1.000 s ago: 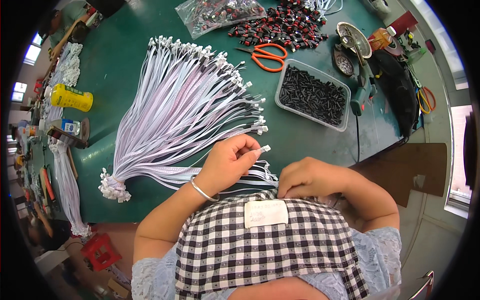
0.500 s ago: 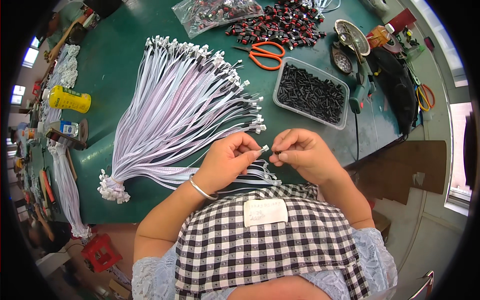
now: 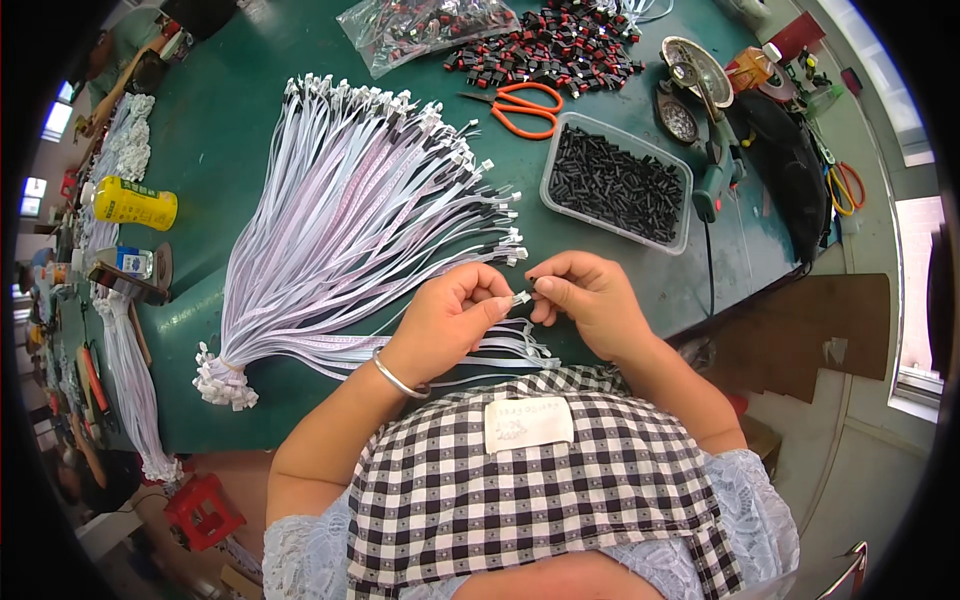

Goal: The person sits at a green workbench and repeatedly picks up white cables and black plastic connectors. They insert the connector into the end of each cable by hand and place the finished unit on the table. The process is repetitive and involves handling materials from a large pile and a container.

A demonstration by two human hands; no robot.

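Ribbon-cable bundle [image 3: 330, 210] fans out left of frame centre. At centre, the left hand [image 3: 458, 312] pinches a white connector [image 3: 521, 298], digits closed; the right hand [image 3: 585, 300] pinches a small black piece [image 3: 533, 284], contact with the connector indeterminate. Clear plastic tub [image 3: 687, 215] of black tubes [image 3: 615, 185]: upper right.

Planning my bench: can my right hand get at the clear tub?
Probably yes: the clear tub looks uncovered, just beyond your right hand, with bare tabletop between, though that hand pinches a dark piece.
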